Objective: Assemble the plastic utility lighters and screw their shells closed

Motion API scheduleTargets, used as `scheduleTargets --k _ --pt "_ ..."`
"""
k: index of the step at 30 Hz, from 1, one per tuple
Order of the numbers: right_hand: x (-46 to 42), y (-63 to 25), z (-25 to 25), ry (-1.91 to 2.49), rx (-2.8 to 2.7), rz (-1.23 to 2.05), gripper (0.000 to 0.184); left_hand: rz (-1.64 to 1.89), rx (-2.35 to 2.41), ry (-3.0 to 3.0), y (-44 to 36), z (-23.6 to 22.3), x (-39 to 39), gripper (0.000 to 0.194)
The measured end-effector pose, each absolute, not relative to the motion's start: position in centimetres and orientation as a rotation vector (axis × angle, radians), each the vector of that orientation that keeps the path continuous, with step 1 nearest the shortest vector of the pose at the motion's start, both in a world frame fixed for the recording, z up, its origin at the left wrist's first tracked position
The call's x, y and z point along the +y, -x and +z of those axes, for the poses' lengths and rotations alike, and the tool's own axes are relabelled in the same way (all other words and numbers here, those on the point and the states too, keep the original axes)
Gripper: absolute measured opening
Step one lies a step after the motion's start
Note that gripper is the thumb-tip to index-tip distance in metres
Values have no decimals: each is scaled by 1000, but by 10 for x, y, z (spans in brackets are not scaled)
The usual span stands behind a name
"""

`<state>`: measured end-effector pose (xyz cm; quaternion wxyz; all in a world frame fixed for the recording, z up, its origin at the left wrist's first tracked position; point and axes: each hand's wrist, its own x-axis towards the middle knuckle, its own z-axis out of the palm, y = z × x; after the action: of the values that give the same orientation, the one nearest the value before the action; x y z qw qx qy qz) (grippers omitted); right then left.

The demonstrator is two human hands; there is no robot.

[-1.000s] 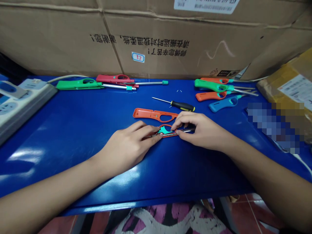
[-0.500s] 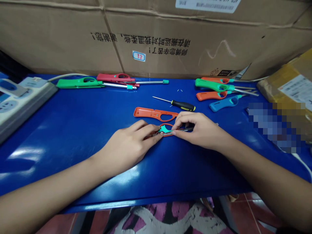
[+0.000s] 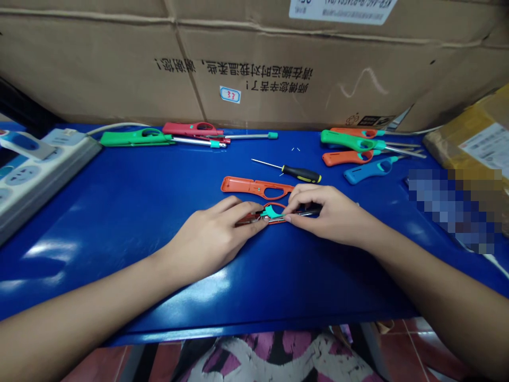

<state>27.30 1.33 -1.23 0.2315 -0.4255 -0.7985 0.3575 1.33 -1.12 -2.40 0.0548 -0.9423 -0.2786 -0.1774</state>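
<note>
My left hand (image 3: pixel 218 229) is closed on the handle end of an opened orange stick lighter (image 3: pixel 283 205), thumb and fingers pinching it low over the table. A turquoise trigger (image 3: pixel 272 212) shows in the gap between my hands. My right hand (image 3: pixel 324 211) pinches the lighter's other end just beside the trigger, around a thin metal tube (image 3: pixel 308 213) that looks dark under the palm. Fingers hide much of the lighter's inside. Behind it lies a loose orange half shell (image 3: pixel 242 184), its hollow side up, its right end close to my right fingers.
A black-and-yellow screwdriver (image 3: pixel 301 173) lies beyond the shell, near small white bits. At the back left are a green lighter (image 3: pixel 131 138) and a red lighter (image 3: pixel 189 129). Several lighters, one blue (image 3: pixel 368 170), lie back right. A power strip (image 3: pixel 43 159) flanks the left; a cardboard box (image 3: pixel 254 69) stands behind.
The view has shifted slightly, so everything sits a little further right and lower. Both hands keep their grip on the lighter, with hardly any finger movement.
</note>
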Motion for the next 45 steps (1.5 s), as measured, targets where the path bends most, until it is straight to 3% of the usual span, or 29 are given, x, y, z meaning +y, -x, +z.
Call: scheduleTargets --k 13,26,30,36,45 --pt "12 -268 -19 871 -2420 565 16 -564 -847 2897 -14 -25 -12 32" --pt "6 -266 -18 847 -2683 22 23 -564 -756 2935 -11 -24 -10 32" --pt "6 -266 -18 914 -2646 116 24 -514 -725 2908 -10 -24 -9 34" --pt "14 -274 -11 976 -2317 628 15 -502 -737 2899 -8 -25 -8 33" --pt "17 -275 -9 1008 -2318 713 10 -501 -712 2879 -8 -25 -8 34"
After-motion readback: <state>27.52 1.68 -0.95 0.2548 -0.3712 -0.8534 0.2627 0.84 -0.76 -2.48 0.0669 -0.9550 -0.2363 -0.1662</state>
